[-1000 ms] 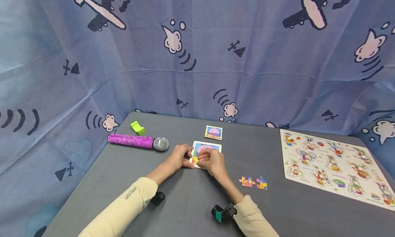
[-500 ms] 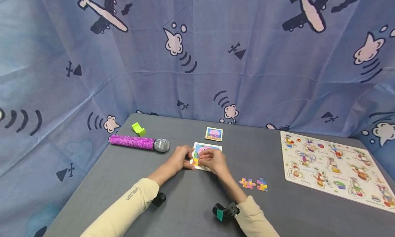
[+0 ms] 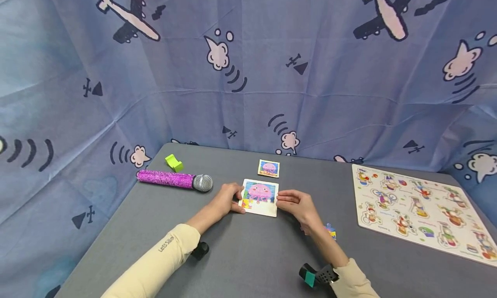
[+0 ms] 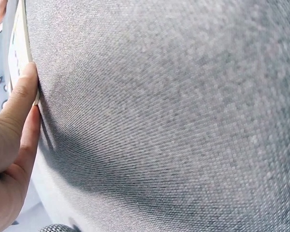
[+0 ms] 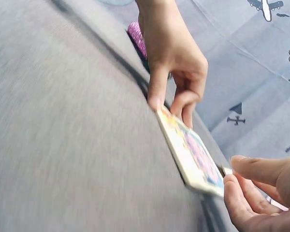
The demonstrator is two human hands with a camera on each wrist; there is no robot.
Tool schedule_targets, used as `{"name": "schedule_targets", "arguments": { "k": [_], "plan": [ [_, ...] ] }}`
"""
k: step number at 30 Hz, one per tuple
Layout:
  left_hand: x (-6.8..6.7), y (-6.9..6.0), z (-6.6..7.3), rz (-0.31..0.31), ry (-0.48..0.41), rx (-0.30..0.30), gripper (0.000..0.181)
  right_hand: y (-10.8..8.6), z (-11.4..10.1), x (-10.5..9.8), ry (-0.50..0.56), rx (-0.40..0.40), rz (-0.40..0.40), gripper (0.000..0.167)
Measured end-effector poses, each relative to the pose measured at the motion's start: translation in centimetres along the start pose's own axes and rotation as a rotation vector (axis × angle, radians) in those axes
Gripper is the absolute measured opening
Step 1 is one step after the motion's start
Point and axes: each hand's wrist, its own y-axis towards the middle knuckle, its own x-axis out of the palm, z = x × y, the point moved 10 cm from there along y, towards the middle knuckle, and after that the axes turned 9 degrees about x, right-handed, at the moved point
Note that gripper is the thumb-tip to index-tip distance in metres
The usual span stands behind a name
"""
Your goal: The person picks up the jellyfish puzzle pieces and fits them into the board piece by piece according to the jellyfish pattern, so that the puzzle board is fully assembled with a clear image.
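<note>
A jigsaw tray [image 3: 265,209] with a white border lies on the table, holding a pink jellyfish picture. Its lower strip shows a yellow-orange piece [image 3: 246,203] at the left and bare white beside it. My left hand [image 3: 228,197] holds the tray's left edge and near corner between thumb and fingers. Just off the right edge is my right hand [image 3: 299,205], thumb and fingers extended and apart; in the right wrist view I see nothing between them. One loose jigsaw piece [image 3: 331,231] shows behind my right wrist, which mostly hides a second piece [image 3: 304,230].
A small jellyfish picture card [image 3: 268,168] lies beyond the tray. To the left are a purple glitter microphone [image 3: 174,180] and a green block [image 3: 174,163]. A large white board with pictured figures [image 3: 423,211] occupies the right. A blue printed curtain [image 3: 248,73] hangs behind the table.
My right hand has moved right, off the tray, uncovering the jellyfish picture and the bare lower strip. It now partly covers the loose pieces. My left hand stays at the tray's left edge.
</note>
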Motion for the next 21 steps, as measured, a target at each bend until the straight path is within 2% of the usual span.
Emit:
{"name": "schedule_targets", "arguments": {
  "k": [6,9,16,21],
  "plan": [
    [0.1,0.0,-0.2,0.009,0.008,-0.003,0.038,-1.5,1.2,-3.1,-0.098,0.088,0.041,0.036],
    [0.2,0.0,-0.3,0.009,-0.005,-0.008,0.038,-2.3,1.4,-4.6,-0.126,0.077,0.044,0.036],
    [0.1,0.0,-0.2,0.009,-0.024,-0.019,0.04,-3.7,1.5,-7.4,-0.26,-0.057,0.011,0.034],
    [0.1,0.0,-0.2,0.005,-0.019,-0.037,0.04,-4.4,1.1,-8.1,-0.517,-0.165,-0.01,0.03]
  ]
}}
